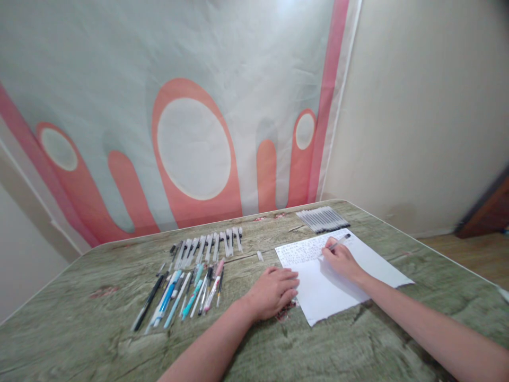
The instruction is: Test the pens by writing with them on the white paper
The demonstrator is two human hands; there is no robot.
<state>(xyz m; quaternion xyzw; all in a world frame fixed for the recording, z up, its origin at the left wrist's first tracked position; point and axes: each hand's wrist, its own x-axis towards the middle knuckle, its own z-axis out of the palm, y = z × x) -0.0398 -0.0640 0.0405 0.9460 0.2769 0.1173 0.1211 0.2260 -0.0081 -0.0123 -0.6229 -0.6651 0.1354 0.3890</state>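
Observation:
My right hand [341, 260] is closed around a white pen [338, 243], its tip down on a white sheet of paper [377, 265] whose far part carries lines of handwriting [302, 250]. My left hand [274, 291] lies palm down on the table, fingers curled loosely, with fingertips touching the sheet's left edge. It holds nothing.
Several coloured pens [186, 294] lie in a row left of my left hand, with a row of white pens [207, 245] behind them. A bundle of clear pens [323, 218] sits beyond the paper. A pen cap [260, 255] lies alone. The green table [99, 334] meets a patterned wall hanging.

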